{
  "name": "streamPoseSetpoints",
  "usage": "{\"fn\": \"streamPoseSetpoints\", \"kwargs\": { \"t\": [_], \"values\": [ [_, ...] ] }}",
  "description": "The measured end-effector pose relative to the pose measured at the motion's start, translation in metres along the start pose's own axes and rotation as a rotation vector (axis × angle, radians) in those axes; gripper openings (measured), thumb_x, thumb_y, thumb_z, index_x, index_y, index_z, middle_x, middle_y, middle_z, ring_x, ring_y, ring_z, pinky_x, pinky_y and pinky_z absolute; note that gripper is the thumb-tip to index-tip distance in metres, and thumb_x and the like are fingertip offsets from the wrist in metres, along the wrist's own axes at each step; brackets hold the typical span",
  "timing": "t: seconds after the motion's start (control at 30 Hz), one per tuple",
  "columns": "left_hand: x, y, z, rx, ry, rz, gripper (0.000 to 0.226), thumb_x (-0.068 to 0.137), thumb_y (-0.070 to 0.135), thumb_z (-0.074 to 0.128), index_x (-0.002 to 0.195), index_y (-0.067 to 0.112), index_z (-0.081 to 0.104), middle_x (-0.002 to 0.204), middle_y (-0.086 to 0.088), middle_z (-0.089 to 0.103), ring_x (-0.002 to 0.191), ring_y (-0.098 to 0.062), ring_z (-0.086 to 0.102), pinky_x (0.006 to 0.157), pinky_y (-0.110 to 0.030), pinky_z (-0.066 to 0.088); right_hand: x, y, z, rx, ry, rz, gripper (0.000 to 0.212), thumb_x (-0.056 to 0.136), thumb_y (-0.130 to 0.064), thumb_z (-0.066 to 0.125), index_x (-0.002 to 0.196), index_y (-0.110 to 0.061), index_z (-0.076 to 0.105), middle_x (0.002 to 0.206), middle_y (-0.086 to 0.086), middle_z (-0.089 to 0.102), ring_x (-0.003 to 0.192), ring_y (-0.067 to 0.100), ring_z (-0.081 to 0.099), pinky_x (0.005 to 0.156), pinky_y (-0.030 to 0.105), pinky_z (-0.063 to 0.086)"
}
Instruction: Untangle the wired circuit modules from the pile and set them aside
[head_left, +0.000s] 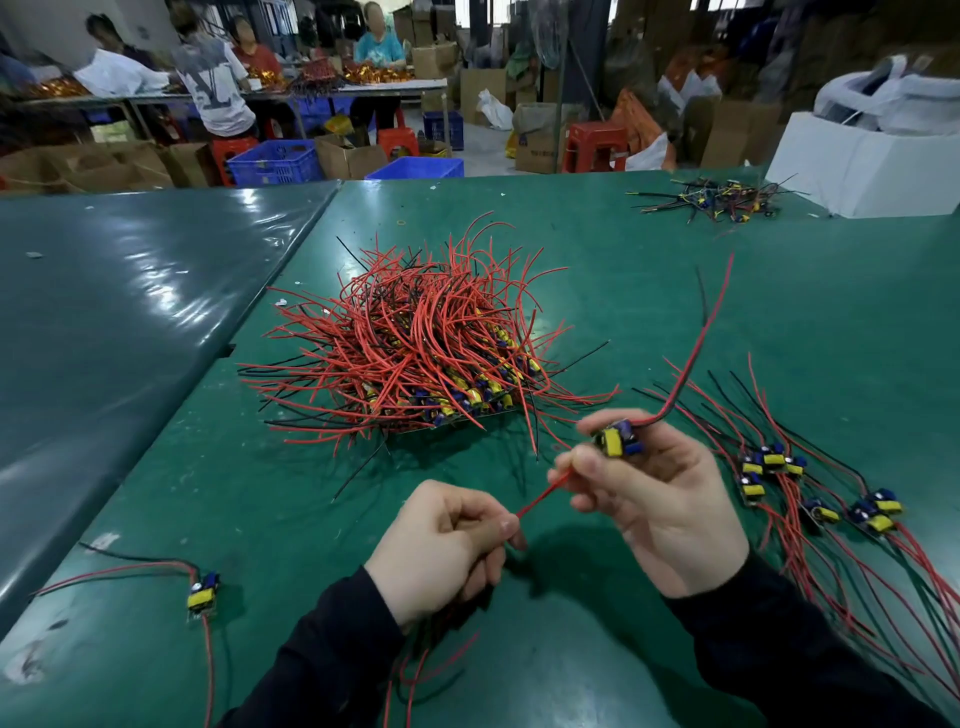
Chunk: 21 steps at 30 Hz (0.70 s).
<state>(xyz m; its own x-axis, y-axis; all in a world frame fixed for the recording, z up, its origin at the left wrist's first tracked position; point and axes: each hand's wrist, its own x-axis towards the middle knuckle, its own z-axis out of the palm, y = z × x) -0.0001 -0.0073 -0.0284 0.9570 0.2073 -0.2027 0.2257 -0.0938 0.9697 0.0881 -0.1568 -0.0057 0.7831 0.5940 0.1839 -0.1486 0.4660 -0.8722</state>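
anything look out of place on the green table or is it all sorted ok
One thing stands out: a lone module lies at the near left of the table, far from the set-aside group at the right. The right hand holds another module; the left hand pinches its red wire.

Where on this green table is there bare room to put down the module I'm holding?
Bare mat lies between the big wire pile and the lone module at near left, and beyond the sorted modules toward the far small pile. The near right edge is crowded with wires.
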Motion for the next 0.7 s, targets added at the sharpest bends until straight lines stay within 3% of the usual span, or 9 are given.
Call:
{"fn": "streamPoseSetpoints", "kwargs": {
  "t": [0.13, 0.27, 0.43, 0.7],
  "values": [
    [-0.003, 0.004, 0.001, 0.000, -0.104, 0.069, 0.019, 0.095, 0.005, 0.050, 0.084, 0.002, 0.065, 0.051, -0.003, 0.058, 0.031, -0.006, 0.045, 0.034, -0.012, 0.025, 0.011, -0.003, -0.011, 0.084, 0.238, -0.038, 0.019, 0.065, -0.008, 0.064, 0.078, -0.017, 0.074, 0.071, 0.006, 0.072, 0.061, 0.013, 0.069, 0.052, 0.016, 0.051],
    [-0.004, 0.007, 0.000, -0.014, -0.103, 0.163, 0.017, 0.093, 0.005, 0.051, 0.086, 0.001, 0.066, 0.051, -0.003, 0.057, 0.029, -0.007, 0.042, 0.035, -0.010, 0.026, 0.011, 0.000, -0.012, 0.081, 0.206, 0.075, 0.039, 0.065, -0.020, 0.067, 0.103, -0.013, 0.066, 0.080, 0.007, 0.073, 0.071, 0.015, 0.071, 0.058, 0.019, 0.054],
    [-0.006, 0.008, -0.004, -0.014, -0.134, 0.169, 0.019, 0.094, 0.007, 0.050, 0.086, 0.004, 0.066, 0.050, -0.002, 0.057, 0.029, -0.007, 0.042, 0.035, -0.010, 0.026, 0.009, 0.011, -0.009, -0.159, 0.080, 0.206, 0.029, 0.057, -0.035, 0.071, 0.070, -0.009, 0.077, 0.067, 0.006, 0.070, 0.056, 0.011, 0.062, 0.050, 0.017, 0.049],
    [-0.009, 0.010, -0.006, 0.034, -0.261, 0.151, 0.020, 0.093, 0.015, 0.049, 0.092, 0.003, 0.065, 0.049, 0.001, 0.055, 0.031, -0.005, 0.044, 0.037, -0.009, 0.029, 0.008, 0.013, -0.012, -0.557, 0.037, -0.041, 0.031, 0.068, -0.038, 0.068, 0.052, -0.011, 0.070, 0.049, 0.006, 0.063, 0.039, 0.009, 0.053, 0.041, 0.015, 0.039]
  ]
}}
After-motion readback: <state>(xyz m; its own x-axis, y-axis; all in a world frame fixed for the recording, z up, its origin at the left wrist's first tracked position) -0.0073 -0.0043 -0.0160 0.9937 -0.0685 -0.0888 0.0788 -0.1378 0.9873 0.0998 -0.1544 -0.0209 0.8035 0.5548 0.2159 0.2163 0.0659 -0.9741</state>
